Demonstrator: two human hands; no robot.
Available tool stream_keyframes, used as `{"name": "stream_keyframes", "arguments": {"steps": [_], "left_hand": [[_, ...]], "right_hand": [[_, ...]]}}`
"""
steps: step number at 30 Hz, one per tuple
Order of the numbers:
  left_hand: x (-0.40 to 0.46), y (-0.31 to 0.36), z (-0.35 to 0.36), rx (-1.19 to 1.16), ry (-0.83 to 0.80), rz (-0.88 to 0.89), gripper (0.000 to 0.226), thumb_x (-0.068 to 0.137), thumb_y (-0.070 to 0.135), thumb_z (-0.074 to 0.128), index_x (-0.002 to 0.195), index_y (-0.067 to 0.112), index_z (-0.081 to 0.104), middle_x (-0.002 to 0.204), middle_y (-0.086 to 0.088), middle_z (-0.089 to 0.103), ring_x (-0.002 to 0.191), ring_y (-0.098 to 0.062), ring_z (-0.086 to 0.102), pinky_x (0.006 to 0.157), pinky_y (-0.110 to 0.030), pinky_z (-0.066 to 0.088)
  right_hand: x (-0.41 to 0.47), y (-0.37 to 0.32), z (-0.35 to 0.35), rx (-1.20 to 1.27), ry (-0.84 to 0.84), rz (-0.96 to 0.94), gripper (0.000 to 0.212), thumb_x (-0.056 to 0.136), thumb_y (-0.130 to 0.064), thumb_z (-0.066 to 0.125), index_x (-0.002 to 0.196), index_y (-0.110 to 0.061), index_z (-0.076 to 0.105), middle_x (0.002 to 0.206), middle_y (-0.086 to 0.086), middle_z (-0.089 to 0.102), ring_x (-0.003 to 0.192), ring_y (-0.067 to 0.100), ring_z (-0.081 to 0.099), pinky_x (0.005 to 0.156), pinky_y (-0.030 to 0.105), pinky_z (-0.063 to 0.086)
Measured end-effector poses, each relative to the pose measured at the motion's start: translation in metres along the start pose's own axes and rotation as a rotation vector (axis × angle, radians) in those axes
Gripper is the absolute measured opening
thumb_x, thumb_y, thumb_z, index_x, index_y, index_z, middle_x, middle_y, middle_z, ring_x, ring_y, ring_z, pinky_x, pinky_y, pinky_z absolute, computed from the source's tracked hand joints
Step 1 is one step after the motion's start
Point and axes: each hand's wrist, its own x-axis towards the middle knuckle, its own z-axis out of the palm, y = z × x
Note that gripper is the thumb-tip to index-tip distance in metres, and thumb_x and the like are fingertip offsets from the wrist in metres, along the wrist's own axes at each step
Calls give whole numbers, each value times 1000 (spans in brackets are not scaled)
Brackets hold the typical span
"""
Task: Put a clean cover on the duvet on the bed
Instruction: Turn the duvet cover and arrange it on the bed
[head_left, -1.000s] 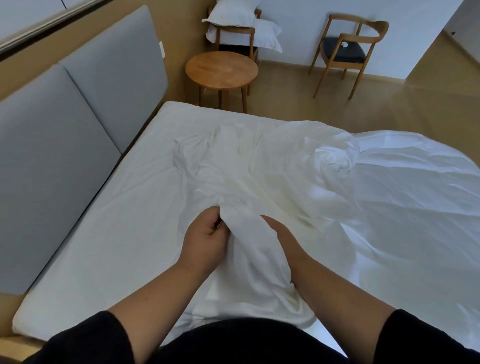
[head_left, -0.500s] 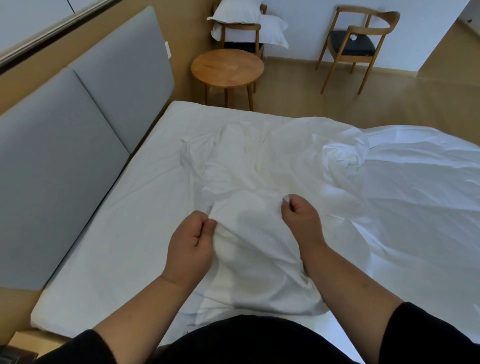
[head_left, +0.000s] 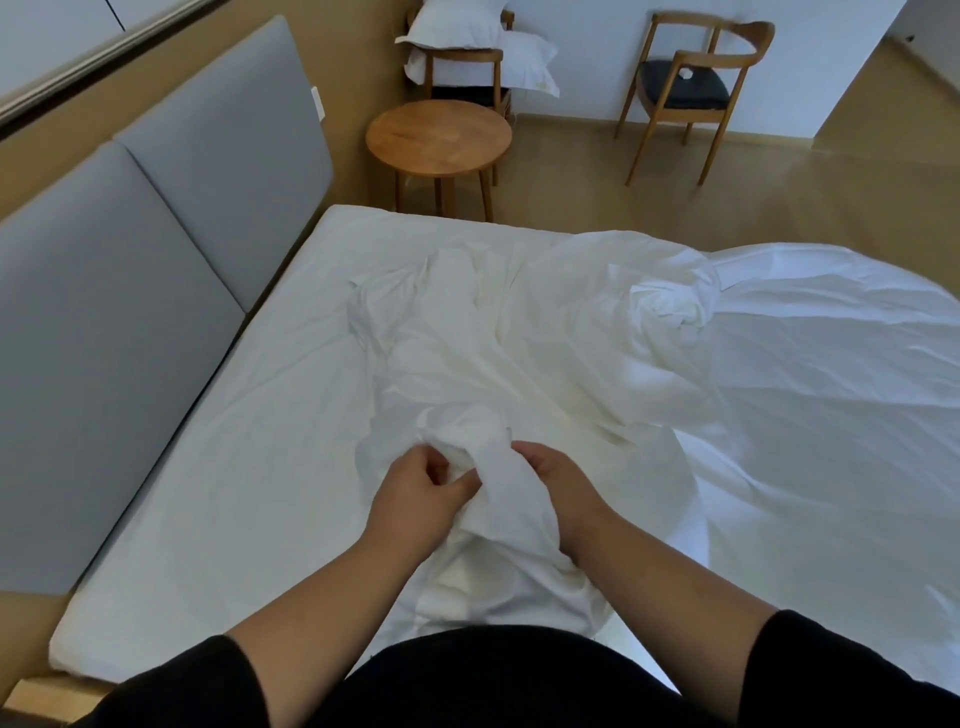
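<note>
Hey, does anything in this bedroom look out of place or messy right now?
The pillows are piled on a chair rather than on the bed. The white cover lies crumpled, bunched in both hands. No damage shows.

I see one bed before me, with two grey headboard panels along its left side. One crumpled white cover lies on it, beside one white duvet. My two hands are here: my left hand and my right hand, both gripping the cover. Beyond the bed stand one round wooden desk and two wooden chairs. Two white pillows sit stacked on the nearer chair.
</note>
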Motion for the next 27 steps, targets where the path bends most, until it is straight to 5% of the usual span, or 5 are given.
{"name": "stream_keyframes", "arguments": {"steps": [4, 8, 13, 22, 27], "left_hand": [[-5, -10, 10, -20, -45, -35, 19, 90, 40, 68, 89, 21, 70, 82, 5, 72, 80, -16, 67, 72, -39, 58], [-8, -15, 1, -72, 45, -19, 16, 94, 33, 65, 90, 18, 70, 85, 1, 72, 84, -18, 67, 75, -36, 53], [-22, -22, -15, -109, 58, 15, 23, 92, 27, 67, 76, 11, 67, 74, -13, 67, 63, -21, 59, 58, -37, 47], [-44, -20, -19, -145, -11, 18, 26, 91, 26, 72, 76, 7, 63, 66, -5, 59, 60, -15, 53, 57, -37, 45], [-31, -20, -25, -252, 55, -11, 16, 93, 25, 69, 83, 13, 67, 83, -7, 71, 74, -24, 66, 66, -42, 54]], "right_hand": [[-3, 11, 8, 3, 32, 63, 8, 86, -28, 72, 90, -24, 77, 91, -3, 76, 90, 17, 72, 84, 37, 59], [11, 11, -21, -138, 363, 0, 18, 94, -11, 64, 102, -22, 75, 103, -8, 72, 97, 11, 65, 89, 26, 49], [32, 17, -88, -391, 592, -169, 30, 92, -5, 48, 105, -9, 75, 109, 14, 64, 101, 23, 59, 92, 19, 37], [51, 81, -111, -971, 391, 273, 31, 96, -7, 40, 123, -15, 51, 116, 14, 46, 106, 39, 56, 84, 44, 48], [51, 36, -57, -552, 411, -263, 18, 91, -11, 61, 107, -13, 68, 101, 5, 64, 94, 25, 60, 87, 38, 48]]}}
